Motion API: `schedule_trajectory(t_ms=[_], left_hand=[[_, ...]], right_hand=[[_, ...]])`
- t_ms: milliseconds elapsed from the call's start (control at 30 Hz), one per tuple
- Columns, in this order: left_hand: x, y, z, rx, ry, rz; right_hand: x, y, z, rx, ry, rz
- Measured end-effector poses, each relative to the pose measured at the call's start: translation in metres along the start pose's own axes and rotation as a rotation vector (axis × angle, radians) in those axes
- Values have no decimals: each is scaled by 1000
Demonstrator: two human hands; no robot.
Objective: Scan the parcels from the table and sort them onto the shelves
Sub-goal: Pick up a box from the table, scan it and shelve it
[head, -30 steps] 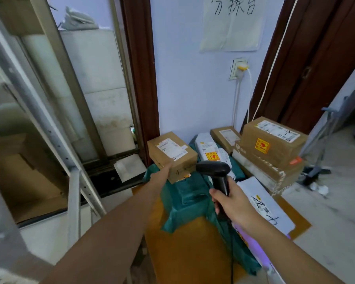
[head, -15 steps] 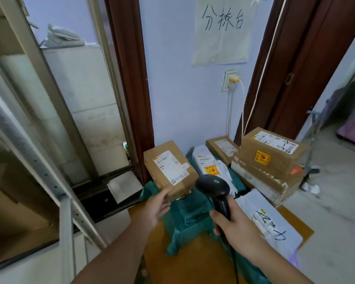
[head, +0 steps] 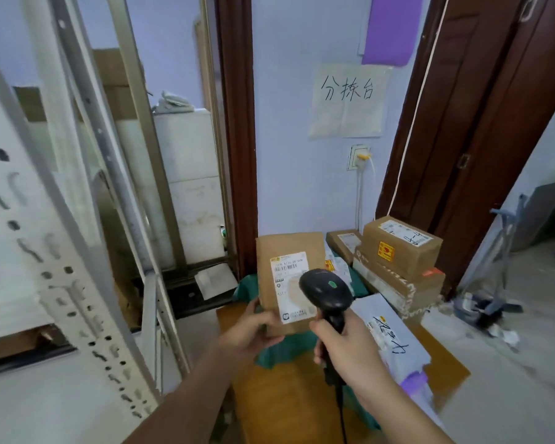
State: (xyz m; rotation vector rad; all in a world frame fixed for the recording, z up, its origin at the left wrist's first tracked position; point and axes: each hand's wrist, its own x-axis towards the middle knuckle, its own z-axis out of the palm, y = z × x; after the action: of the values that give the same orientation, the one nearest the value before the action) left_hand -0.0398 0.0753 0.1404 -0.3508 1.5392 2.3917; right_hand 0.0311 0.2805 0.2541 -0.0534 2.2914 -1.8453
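Left hand (head: pixel 253 328) pinches cardboard parcel (head: pixel 290 280) at lower corner, upright above table (head: pixel 289 398). Right hand (head: pixel 350 347) fingers curled round scanner (head: pixel 326 291), head covering label (head: pixel 290 288). Risk: corner-only pinch slips; misread likely, head close against barcode.

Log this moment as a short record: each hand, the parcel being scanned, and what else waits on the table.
left hand: grips the lower edge of the box, holding it upright with its label facing the camera
right hand: grips the scanner, head in front of the label
table: green bag, stacked boxes, white mailer
left side: metal shelf
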Motion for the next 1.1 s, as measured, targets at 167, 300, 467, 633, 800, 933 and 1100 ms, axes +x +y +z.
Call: schedule_trajectory(t_ms=[167,300,467,633,800,933,1100], left_hand=[[-41,-23,10,16,-34,17],[-55,-34,16,19,1,2],[-56,-41,15,38,-33,5],[-50,-47,8,81,-43,71],[-61,-47,16,63,-60,59],[-61,-52,17,53,-90,74],[-70,-56,19,48,-104,87]], right_hand=[[-53,0,-3,-48,35,-95],[-76,1,-2,-75,70,-133],[-87,-6,-2,-96,75,-166],[-90,-6,-3,-123,63,-149],[-92,-3,-9,-105,69,-154],[-94,0,-13,-98,60,-146],[-99,4,-15,-101,45,-157]])
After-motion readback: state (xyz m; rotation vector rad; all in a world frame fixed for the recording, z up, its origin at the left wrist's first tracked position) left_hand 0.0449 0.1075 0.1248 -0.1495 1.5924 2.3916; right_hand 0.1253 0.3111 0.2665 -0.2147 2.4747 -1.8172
